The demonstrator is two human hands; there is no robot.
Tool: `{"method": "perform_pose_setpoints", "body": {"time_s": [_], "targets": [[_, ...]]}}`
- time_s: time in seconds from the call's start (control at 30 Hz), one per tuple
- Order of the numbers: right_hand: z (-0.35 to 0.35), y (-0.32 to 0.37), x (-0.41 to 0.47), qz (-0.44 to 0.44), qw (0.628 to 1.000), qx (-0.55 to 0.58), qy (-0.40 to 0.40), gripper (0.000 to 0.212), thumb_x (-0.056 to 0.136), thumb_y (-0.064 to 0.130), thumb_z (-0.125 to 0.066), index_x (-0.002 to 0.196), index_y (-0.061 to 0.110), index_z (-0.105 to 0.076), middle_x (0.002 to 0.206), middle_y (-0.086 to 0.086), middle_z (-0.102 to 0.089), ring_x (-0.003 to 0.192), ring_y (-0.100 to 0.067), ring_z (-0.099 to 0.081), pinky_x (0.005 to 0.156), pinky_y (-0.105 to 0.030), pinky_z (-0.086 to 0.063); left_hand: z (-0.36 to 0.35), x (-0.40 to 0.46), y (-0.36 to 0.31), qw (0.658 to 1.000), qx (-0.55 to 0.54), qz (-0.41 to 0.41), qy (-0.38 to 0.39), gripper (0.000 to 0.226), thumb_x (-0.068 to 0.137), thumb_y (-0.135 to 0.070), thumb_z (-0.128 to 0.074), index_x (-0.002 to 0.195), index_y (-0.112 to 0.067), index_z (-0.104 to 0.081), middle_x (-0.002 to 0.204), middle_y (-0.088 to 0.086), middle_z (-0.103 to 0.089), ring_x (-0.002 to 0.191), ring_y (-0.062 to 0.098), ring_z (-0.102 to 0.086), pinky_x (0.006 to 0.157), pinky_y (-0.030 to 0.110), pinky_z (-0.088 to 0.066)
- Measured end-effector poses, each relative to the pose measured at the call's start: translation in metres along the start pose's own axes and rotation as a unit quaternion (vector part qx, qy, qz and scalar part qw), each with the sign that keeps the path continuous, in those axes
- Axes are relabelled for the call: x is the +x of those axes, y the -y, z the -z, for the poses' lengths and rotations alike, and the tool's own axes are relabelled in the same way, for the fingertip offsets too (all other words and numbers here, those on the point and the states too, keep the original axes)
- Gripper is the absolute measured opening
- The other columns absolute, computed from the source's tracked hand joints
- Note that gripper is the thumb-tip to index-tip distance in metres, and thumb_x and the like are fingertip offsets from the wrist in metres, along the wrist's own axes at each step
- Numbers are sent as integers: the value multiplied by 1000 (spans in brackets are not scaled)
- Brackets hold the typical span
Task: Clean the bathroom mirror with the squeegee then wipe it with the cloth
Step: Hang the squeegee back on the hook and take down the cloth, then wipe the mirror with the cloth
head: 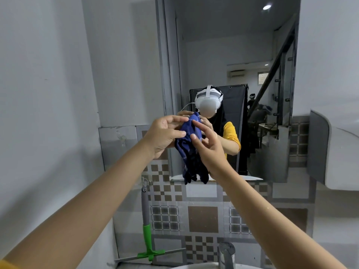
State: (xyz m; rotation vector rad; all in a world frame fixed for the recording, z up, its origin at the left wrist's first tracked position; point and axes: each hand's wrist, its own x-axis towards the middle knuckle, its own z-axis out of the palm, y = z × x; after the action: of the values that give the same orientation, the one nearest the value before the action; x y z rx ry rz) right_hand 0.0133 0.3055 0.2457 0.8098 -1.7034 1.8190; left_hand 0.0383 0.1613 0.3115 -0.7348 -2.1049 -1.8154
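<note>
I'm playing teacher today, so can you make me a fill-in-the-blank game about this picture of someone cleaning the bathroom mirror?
1. Both hands, the left hand and the right hand, hold a dark ____ cloth in front of the mirror.
2. The squeegee hangs on the wall from a ____.
3. The squeegee's handle has a bright ____ part.
4. The tap stands at the ____ edge of the picture.

Missing words: blue; hook; green; bottom
</note>
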Motion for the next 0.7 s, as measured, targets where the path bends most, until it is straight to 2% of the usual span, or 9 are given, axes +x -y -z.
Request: {"method": "perform_pose_setpoints", "body": {"time_s": [0.07,0.1,0.2,0.27,0.37,0.43,0.53,0.6,0.7], "targets": [[-7,-3,1,25,1000,7,-8,39,92,31,-58,129,40,-49,139,20,-38,125,-10,-51,102,-45,-47,0,5,-6,1000,-1,-4,19,33,82,12,-53,109,-7,-60,104,14,-68,96,29,-65,82,43,-54],[-11,-3,2,45,999,0,-28,42,91,38,-57,132,41,-47,140,22,-38,132,-9,-43,105,-48,-43,0,9,-10,999,2,-8,33,34,83,12,-52,111,-7,-58,104,14,-68,95,28,-64,83,44,-52],[-18,0,13,105,986,-59,-111,57,85,55,-57,136,36,-42,145,5,-37,140,-18,-30,111,-50,-34,1,21,-30,996,11,-31,83,34,86,11,-48,115,-7,-54,106,12,-67,91,23,-64,78,37,-55],[-20,9,27,162,967,-108,-165,59,85,49,-58,137,27,-43,143,2,-36,139,-17,-30,112,-45,-33,2,31,-48,992,19,-60,105,36,86,12,-48,118,-4,-51,105,11,-66,87,17,-65,73,25,-55],[-16,27,55,240,931,-149,-231,58,84,40,-60,137,26,-44,135,16,-32,128,-3,-33,109,-32,-36,9,52,-77,989,47,-121,71,34,86,0,-58,118,-8,-53,105,4,-69,87,9,-67,71,21,-52],[-7,40,84,263,909,-180,-271,58,82,41,-60,136,27,-45,143,6,-33,124,-2,-32,106,-33,-34,20,69,-87,977,119,-177,-10,31,87,-13,-60,117,-14,-55,109,-1,-68,95,6,-64,79,24,-52],[11,63,134,292,874,-256,-291,58,83,41,-62,137,25,-47,150,-11,-31,118,-10,-28,99,-34,-33,38,93,-75,909,306,-251,-129,40,86,-20,-61,124,-13,-51,127,2,-56,117,15,-50,98,28,-40],[21,81,168,289,864,-306,-276,58,86,39,-63,140,29,-44,153,-9,-24,118,-27,-31,95,-39,-37,48,108,-52,845,442,-265,-142,63,81,-28,-66,135,-9,-39,140,8,-42,129,25,-36,103,32,-31],[25,99,216,290,824,-403,-272,58,88,45,-57,141,33,-39,157,-8,-17,113,-38,-33,88,-49,-44,61,129,-21,753,612,-209,-121,101,74,-55,-62,146,-13,-6,157,5,-3,142,26,-9,112,51,-13]]}}
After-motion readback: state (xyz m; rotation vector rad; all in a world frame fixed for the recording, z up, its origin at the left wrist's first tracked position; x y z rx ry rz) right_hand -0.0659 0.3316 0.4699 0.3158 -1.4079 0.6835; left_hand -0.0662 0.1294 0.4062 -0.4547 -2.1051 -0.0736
